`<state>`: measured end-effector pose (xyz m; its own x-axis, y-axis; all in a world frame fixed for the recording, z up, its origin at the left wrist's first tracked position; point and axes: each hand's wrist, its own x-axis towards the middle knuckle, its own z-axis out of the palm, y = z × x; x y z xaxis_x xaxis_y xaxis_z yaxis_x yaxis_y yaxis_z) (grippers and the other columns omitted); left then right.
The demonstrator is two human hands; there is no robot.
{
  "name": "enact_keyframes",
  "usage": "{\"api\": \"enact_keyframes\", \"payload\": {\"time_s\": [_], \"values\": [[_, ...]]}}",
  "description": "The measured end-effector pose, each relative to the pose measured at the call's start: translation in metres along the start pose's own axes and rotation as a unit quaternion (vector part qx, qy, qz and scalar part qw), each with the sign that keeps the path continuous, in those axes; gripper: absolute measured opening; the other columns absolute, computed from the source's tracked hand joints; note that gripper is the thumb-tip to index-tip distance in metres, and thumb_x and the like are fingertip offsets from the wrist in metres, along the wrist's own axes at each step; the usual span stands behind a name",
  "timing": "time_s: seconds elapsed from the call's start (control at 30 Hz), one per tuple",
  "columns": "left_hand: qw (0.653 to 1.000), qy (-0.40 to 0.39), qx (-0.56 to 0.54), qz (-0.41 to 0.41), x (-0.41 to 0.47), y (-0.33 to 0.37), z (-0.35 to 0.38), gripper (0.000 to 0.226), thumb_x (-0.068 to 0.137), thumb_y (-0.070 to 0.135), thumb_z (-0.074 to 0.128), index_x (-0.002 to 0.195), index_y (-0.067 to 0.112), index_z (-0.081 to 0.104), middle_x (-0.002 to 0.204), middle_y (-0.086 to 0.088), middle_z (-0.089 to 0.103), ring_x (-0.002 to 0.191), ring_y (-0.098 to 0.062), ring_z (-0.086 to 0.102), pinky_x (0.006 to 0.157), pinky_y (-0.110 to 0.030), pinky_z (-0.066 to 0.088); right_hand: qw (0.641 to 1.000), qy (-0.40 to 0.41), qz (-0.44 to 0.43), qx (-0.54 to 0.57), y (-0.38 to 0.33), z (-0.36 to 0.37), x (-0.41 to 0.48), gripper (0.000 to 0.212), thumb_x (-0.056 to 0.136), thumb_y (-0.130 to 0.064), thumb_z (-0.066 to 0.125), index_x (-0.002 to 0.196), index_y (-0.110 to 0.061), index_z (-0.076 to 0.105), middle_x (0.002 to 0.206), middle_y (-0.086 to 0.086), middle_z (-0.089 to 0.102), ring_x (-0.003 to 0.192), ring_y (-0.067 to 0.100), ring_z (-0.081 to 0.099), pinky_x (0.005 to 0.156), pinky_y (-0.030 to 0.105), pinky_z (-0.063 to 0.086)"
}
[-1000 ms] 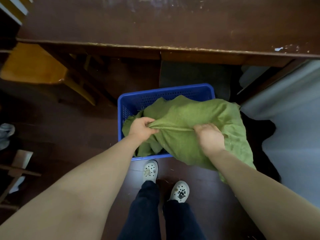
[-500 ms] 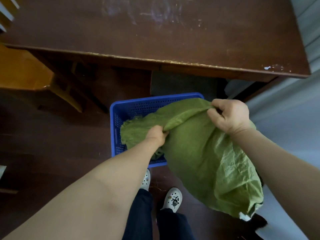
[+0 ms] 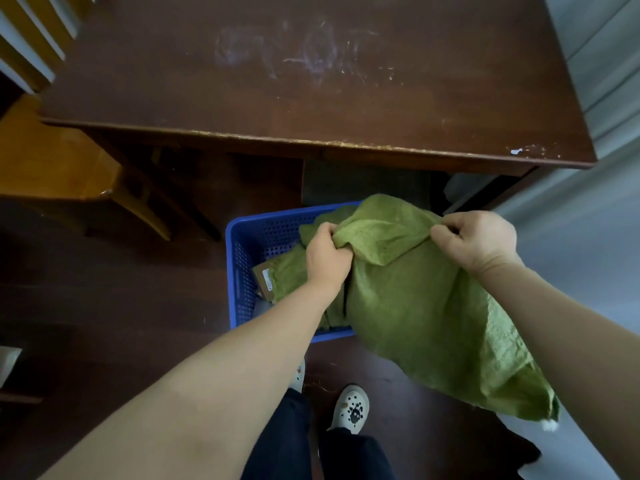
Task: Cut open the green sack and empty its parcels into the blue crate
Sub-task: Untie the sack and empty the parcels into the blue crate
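Green woven cloth takes up the right half of the view. The green sack (image 3: 426,306) lies tilted across the blue crate (image 3: 239,268), with its left end down inside the crate. The rest spills over the crate's near right corner and trails toward the lower right, ending in a corner with a white scrap at its tip.

Both bare forearms reach forward and down. The left arm comes in diagonally from the lower left. The left grip (image 3: 327,252) is above the middle of the crate, back of the hand up, fingers curled tight into a bunch of the sack's upper fold. The right arm enters from the right edge. The right grip (image 3: 479,239) is a closed fist, knuckles up, holding a gathered pinch of cloth at the sack's upper right, out past the crate's right side. The cloth between the two grips forms a raised ridge that sags a little in the middle.

A brown cardboard parcel (image 3: 265,284) with a white label sits tilted in the left part of the crate. It is just left of the left wrist, and the sack's edge partly covers it.

The crate stands on the dark wooden floor (image 3: 104,306) just in front of a dark brown bench (image 3: 311,81) marked with pale scuffs. A yellow wooden chair (image 3: 59,161) stands at the left. Near the bottom, dark trousers (image 3: 284,445) and a white clog (image 3: 351,408) show.
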<state>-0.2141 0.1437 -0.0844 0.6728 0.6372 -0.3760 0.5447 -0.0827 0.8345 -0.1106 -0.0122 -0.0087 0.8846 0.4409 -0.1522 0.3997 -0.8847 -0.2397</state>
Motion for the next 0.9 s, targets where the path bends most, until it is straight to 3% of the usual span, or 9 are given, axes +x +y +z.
{"api": "enact_keyframes", "payload": {"time_s": [0.17, 0.23, 0.3, 0.4, 0.5, 0.6, 0.7, 0.8, 0.9], "values": [[0.997, 0.058, 0.06, -0.003, 0.0, -0.002, -0.013, 0.025, 0.083, 0.01, 0.059, 0.108, 0.014, 0.058, 0.101, -0.002, 0.065, 0.098, -0.023, 0.061, 0.074, -0.026, 0.043, 1.0, -0.006, -0.029, -0.003, 0.003, 0.002, 0.004, 0.046, 0.068, -0.045, 0.033, 0.064, -0.009, 0.06, 0.061, 0.008, 0.058, 0.069, 0.029, 0.058, 0.06, 0.032, 0.044], [0.982, -0.009, 0.169, -0.082, 0.006, -0.014, -0.02, 0.047, 0.081, 0.016, 0.061, 0.126, 0.016, 0.048, 0.122, -0.009, 0.06, 0.112, -0.029, 0.056, 0.088, -0.034, 0.047, 0.998, -0.027, -0.048, -0.008, 0.0, 0.008, 0.005, 0.044, 0.068, -0.047, 0.033, 0.065, -0.012, 0.058, 0.061, 0.005, 0.056, 0.071, 0.029, 0.059, 0.058, 0.031, 0.042], [0.948, -0.094, 0.27, -0.143, 0.006, -0.021, -0.024, 0.089, 0.073, 0.023, 0.068, 0.147, 0.02, 0.018, 0.147, -0.013, 0.036, 0.135, -0.034, 0.034, 0.111, -0.044, 0.031, 0.996, -0.053, -0.073, -0.025, -0.006, 0.015, 0.006, 0.04, 0.069, -0.049, 0.033, 0.066, -0.017, 0.055, 0.062, 0.002, 0.052, 0.075, 0.028, 0.059, 0.058, 0.028, 0.036], [0.946, -0.117, 0.301, 0.024, 0.002, -0.015, -0.011, 0.12, 0.066, 0.032, 0.076, 0.149, 0.028, -0.011, 0.16, -0.004, 0.0, 0.148, -0.026, 0.0, 0.12, -0.048, 0.005, 0.992, -0.088, -0.091, -0.019, -0.017, 0.027, 0.006, 0.031, 0.083, -0.042, 0.046, 0.072, -0.017, 0.062, 0.067, 0.002, 0.053, 0.076, 0.028, 0.057, 0.059, 0.027, 0.033], [0.921, -0.176, 0.302, 0.172, -0.003, -0.003, 0.01, 0.103, 0.072, 0.044, 0.073, 0.151, 0.029, 0.008, 0.158, -0.005, 0.019, 0.146, -0.024, 0.015, 0.12, -0.044, 0.011, 0.99, -0.099, -0.097, 0.032, -0.021, 0.04, 0.003, 0.02, 0.086, -0.025, 0.052, 0.074, -0.015, 0.064, 0.066, 0.002, 0.053, 0.075, 0.027, 0.058, 0.06, 0.027, 0.037], [0.916, -0.199, 0.292, 0.187, -0.001, 0.001, 0.029, 0.051, 0.084, 0.039, 0.064, 0.129, 0.015, 0.056, 0.124, -0.008, 0.057, 0.118, -0.026, 0.052, 0.097, -0.035, 0.041, 0.989, -0.097, -0.075, 0.082, -0.012, 0.048, 0.001, 0.018, 0.084, -0.019, 0.054, 0.079, -0.009, 0.068, 0.067, 0.003, 0.055, 0.075, 0.028, 0.058, 0.061, 0.027, 0.039], [0.945, -0.169, 0.225, 0.165, -0.001, -0.003, 0.042, 0.029, 0.088, 0.027, 0.061, 0.101, 0.004, 0.071, 0.104, -0.011, 0.066, 0.097, -0.028, 0.061, 0.08, -0.032, 0.044, 0.98, -0.098, -0.023, 0.17, 0.007, 0.053, -0.007, 0.015, 0.081, -0.016, 0.056, 0.087, -0.011, 0.068, 0.082, 0.006, 0.065, 0.083, 0.026, 0.061, 0.07, 0.031, 0.046], [0.963, -0.135, 0.195, 0.129, -0.003, -0.005, 0.046, 0.024, 0.089, 0.022, 0.061, 0.1, 0.005, 0.073, 0.101, -0.012, 0.071, 0.096, -0.028, 0.063, 0.081, -0.031, 0.048, 0.964, -0.021, 0.098, 0.246, 0.034, 0.055, -0.021, 0.033, 0.081, -0.02, 0.054, 0.112, -0.022, 0.062, 0.112, 0.004, 0.059, 0.111, 0.024, 0.051, 0.097, 0.037, 0.04], [0.971, -0.115, 0.181, 0.103, -0.002, -0.006, 0.047, 0.025, 0.088, 0.023, 0.062, 0.087, 0.0, 0.073, 0.085, -0.018, 0.07, 0.082, -0.031, 0.063, 0.069, -0.031, 0.045, 0.918, -0.042, 0.344, 0.193, 0.072, 0.069, -0.035, 0.051, 0.088, -0.027, 0.046, 0.138, -0.019, 0.039, 0.146, 0.012, 0.034, 0.137, 0.032, 0.024, 0.113, 0.047, 0.021]]}}
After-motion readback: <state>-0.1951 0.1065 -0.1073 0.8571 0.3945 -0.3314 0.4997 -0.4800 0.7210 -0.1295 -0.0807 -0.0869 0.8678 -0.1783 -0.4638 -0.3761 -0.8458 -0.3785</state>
